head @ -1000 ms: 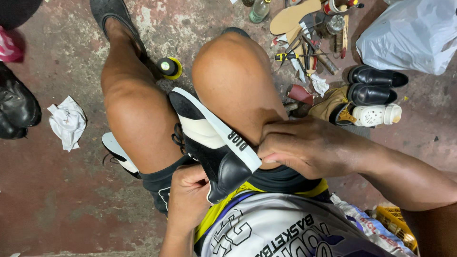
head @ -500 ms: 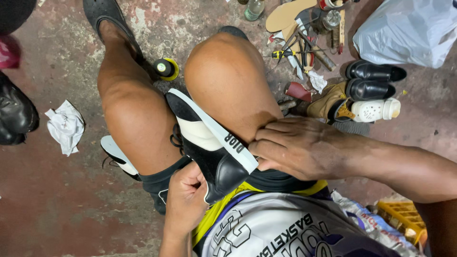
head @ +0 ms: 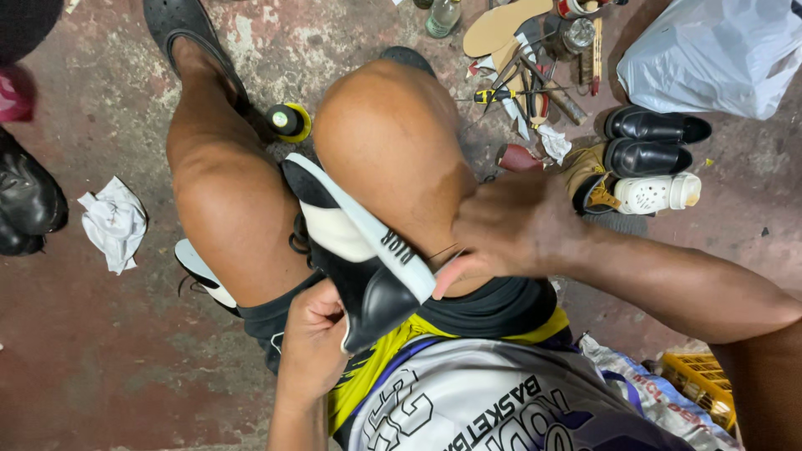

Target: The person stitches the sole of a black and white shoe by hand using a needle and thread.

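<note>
- Head view is showing a black and white sneaker (head: 355, 250) wedged sole-up between the person's knees, centre of the frame, toe end pointing toward the upper left.
- Left hand (head: 313, 347) is gripping the heel end from underneath, lower centre, fingers curled shut around it.
- Right hand (head: 510, 230) is coming in from the right and pinching at the white sole edge near the heel. It's a bit blurred, and I can't tell if there's a needle or thread in that pinch.
- My take: keeping the knees squeezing the shoe is doing half the job, so the left hand should just be steadying, not twisting.
- Working the sole edge in short sections close to the pinch is probably going to be safer than yanking.
- Tool pile (head: 526, 83) is sitting upper right beside the pair of black shoes (head: 652, 142); a crumpled rag (head: 113, 221) is lying at the left.
</note>
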